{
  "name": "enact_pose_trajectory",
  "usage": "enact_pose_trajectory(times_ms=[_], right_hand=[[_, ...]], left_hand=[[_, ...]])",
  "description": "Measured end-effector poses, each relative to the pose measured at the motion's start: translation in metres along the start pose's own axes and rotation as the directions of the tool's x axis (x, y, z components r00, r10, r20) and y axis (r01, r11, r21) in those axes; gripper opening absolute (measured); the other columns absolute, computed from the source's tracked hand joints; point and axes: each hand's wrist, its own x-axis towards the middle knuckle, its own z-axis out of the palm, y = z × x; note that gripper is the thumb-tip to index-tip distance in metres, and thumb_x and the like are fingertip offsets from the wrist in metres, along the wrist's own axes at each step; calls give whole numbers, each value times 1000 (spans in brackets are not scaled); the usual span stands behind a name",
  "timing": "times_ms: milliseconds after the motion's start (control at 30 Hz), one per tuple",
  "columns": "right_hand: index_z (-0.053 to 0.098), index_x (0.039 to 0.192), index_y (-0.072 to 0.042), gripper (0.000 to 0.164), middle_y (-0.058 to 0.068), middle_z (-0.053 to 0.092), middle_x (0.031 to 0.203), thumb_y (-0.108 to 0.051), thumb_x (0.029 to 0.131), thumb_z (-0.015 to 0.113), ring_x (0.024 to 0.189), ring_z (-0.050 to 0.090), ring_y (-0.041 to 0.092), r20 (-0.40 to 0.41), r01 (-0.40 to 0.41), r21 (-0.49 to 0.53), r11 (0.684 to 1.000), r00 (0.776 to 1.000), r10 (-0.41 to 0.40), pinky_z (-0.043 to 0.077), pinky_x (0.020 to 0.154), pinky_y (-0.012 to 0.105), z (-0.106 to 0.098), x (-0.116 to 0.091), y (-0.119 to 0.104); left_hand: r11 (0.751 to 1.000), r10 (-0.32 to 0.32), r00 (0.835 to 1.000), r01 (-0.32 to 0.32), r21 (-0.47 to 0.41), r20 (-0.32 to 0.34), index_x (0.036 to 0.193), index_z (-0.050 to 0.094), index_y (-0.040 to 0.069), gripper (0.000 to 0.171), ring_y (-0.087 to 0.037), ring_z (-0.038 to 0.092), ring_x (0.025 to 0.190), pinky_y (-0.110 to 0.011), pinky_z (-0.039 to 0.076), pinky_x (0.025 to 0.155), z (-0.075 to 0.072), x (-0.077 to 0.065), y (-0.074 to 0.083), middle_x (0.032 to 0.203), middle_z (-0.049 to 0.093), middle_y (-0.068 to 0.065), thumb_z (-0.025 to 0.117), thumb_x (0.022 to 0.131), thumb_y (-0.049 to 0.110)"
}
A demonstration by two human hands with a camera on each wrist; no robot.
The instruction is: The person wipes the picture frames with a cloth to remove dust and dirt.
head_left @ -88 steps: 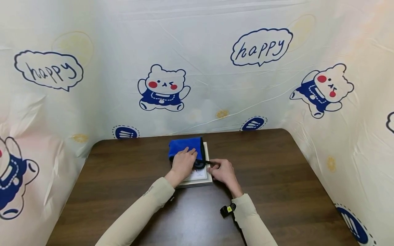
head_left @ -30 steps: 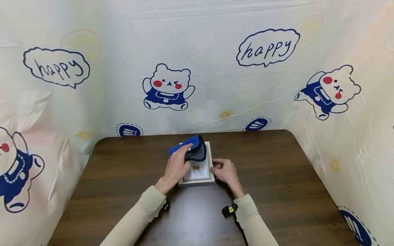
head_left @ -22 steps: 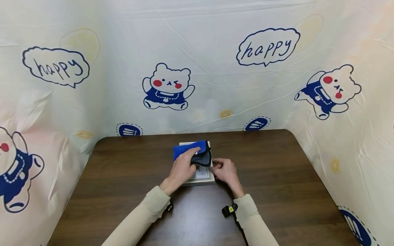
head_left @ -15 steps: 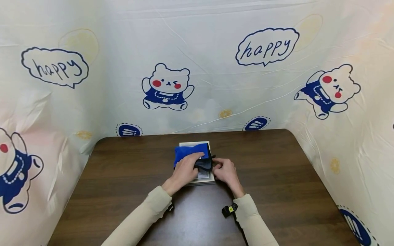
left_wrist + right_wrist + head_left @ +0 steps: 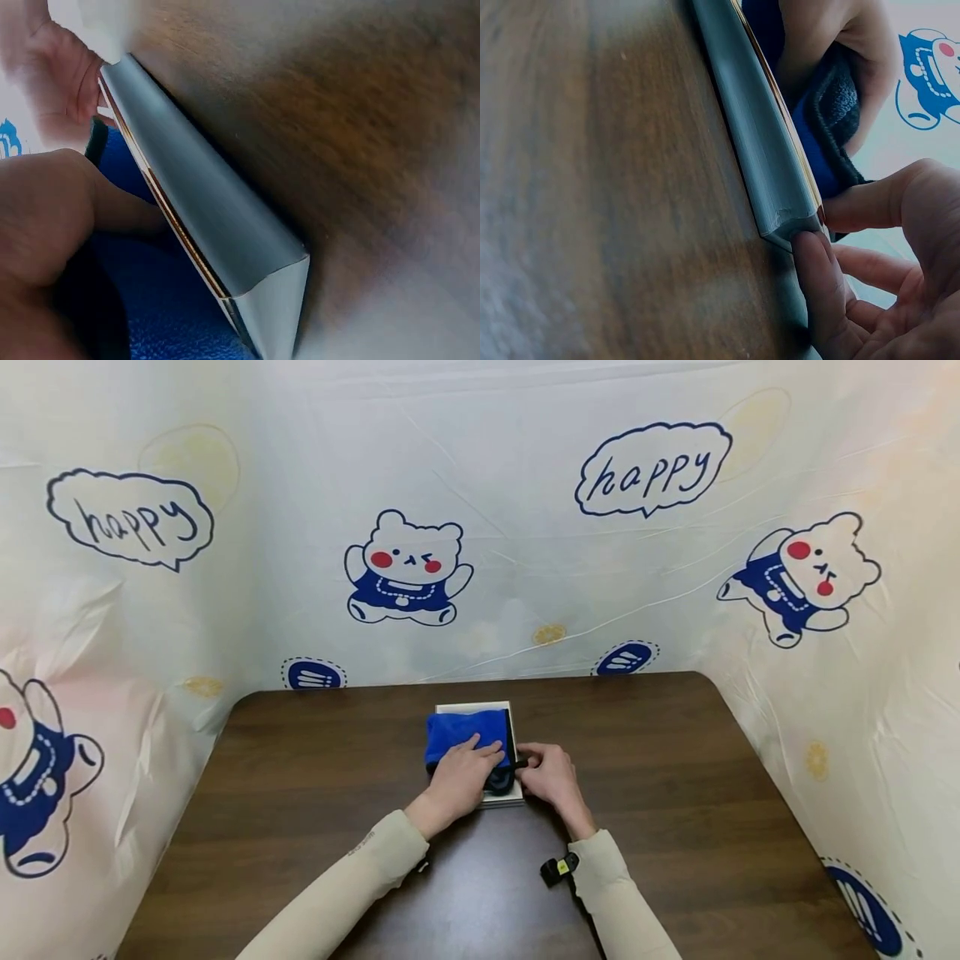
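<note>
A light-bordered picture frame [image 5: 452,707] lies on the table, mostly covered by a blue cloth [image 5: 467,727] with black edging and a grey side. My left hand [image 5: 459,778] bears down on the cloth, its fingers spread on top, with the cloth bunched between thumb and fingers in the right wrist view. At the right edge, my right hand [image 5: 551,775] pinches the frame's near corner between thumb and fingers. The wrist views show the frame's thick grooved grey side [image 5: 202,187] and thin gold line. The picture is hidden under cloth and hand.
The brown wooden table [image 5: 315,777] has rounded far corners. Behind and beside it hangs a pale curtain [image 5: 510,560] printed with bears and "happy" bubbles. A black strap [image 5: 557,871] with a yellow tag sits at the right wrist.
My left hand has brought the cloth right and toward me over the frame, laying down its lifted grey flap and covering the picture. The right hand stays at the frame's edge.
</note>
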Motion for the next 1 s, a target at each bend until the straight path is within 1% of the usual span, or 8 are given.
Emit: enact_pose_trajectory(times_ms=[167,267,400,633,733,833,900,1000], right_hand=[[79,129,-16,45,-5,68,72,-10,84,79,50,66,9,11,-21,7,1000,1000,21,56,77,38,1,-1,0],[79,128,-16,45,-5,70,72,-10,84,80,50,66,9,10,-26,14,1000,1000,25,57,75,39,1,-2,0],[79,127,-16,44,-7,72,70,-10,84,80,50,67,8,4,-14,27,1000,1000,14,56,74,36,0,-3,-2],[81,125,-19,44,-7,70,64,-5,87,62,48,66,8,-14,-8,25,1000,1000,9,52,62,31,0,-2,-3],[81,124,-18,44,-6,69,65,-5,87,61,48,66,8,-11,-13,29,999,1000,13,52,61,31,0,-2,-3],[81,125,-17,40,-6,69,65,-7,89,65,49,67,9,1,-23,43,999,1000,23,53,60,31,0,-2,-3],[80,126,-16,37,-5,70,67,-10,90,71,50,68,10,12,-28,58,998,1000,28,55,60,31,0,-2,-3],[79,127,-14,38,-5,72,71,-16,90,80,52,69,11,28,-38,81,996,999,36,56,59,31,-1,-3,-4]], left_hand=[[998,-29,998,26,62,47,151,63,19,60,-37,47,151,-53,45,118,1,0,2,162,53,0,81,94,15],[997,-37,998,34,70,46,150,63,20,59,-37,47,152,-52,45,118,1,-2,2,163,53,1,81,95,16],[997,-58,998,56,51,26,148,66,20,60,-36,49,151,-54,46,117,-2,-5,0,161,55,1,85,91,18],[996,-80,997,81,42,-4,145,69,20,61,-36,50,150,-54,46,117,-4,-11,-5,159,57,2,88,87,19],[996,-84,996,84,41,-14,144,69,19,60,-35,51,150,-54,46,117,-4,-13,-7,159,57,2,88,87,17],[995,-89,996,90,46,-17,144,70,19,61,-36,51,149,-54,46,117,-4,-15,-8,158,57,2,88,86,16],[994,-94,995,95,58,-14,143,70,20,61,-36,51,149,-54,46,117,-4,-16,-9,158,58,2,89,85,17],[991,-102,995,102,83,-8,143,70,20,61,-36,51,149,-55,45,117,-4,-18,-11,158,58,2,89,85,19]])
